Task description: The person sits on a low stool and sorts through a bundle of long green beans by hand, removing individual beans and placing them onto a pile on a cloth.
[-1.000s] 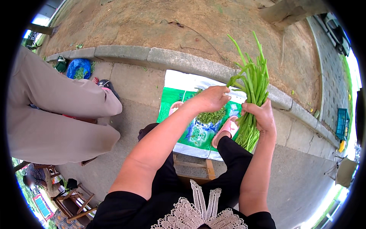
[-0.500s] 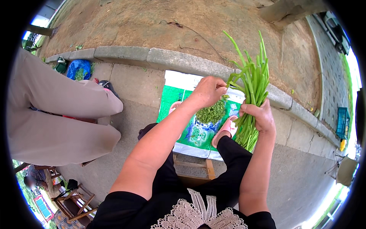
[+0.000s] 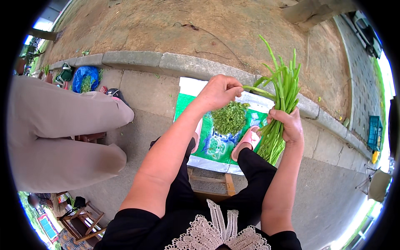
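Note:
My right hand (image 3: 290,127) is wrapped around a thick bunch of long green vegetable stems (image 3: 287,89), their upper ends fanning out above the fist and the rest hanging below it. One thin green stem (image 3: 258,90) bends out of the bunch toward the left. Its end is pinched between the fingertips of my left hand (image 3: 220,91). Under and between my hands lies a heap of picked green leaves (image 3: 229,119) on a flattened green and white woven sack (image 3: 183,103). My feet, in pink slippers (image 3: 246,141), rest on the sack.
Another person's legs in beige trousers (image 3: 66,118) are close at my left. Beyond them, a blue bag (image 3: 85,75) holds greens beside the stone kerb (image 3: 183,66). A wooden chair (image 3: 85,223) stands at lower left, a blue crate (image 3: 374,133) at far right.
My left hand has moved slightly left and up, drawing one stem sideways from the bunch. The bunch has shifted a little down and right. The other person's legs have moved slightly.

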